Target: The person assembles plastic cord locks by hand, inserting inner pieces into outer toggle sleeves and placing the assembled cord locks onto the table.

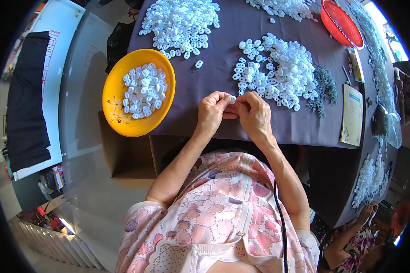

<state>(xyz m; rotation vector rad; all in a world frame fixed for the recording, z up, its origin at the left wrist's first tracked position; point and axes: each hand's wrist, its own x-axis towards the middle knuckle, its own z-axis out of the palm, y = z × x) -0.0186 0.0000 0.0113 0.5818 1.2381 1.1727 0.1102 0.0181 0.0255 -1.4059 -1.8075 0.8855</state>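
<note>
Head view: both hands meet at the near edge of the bench [269, 18], the left hand [212, 111] and right hand [254, 113] pinching one small white plastic piece [233, 98] between their fingertips (held close, likely for fine fitting). A loose white pile [280, 70] lies just beyond the right hand; a yellow bowl [118, 116] of pieces sits left.

left hand [212, 111], right hand [254, 113], fingertips pinched together
</note>
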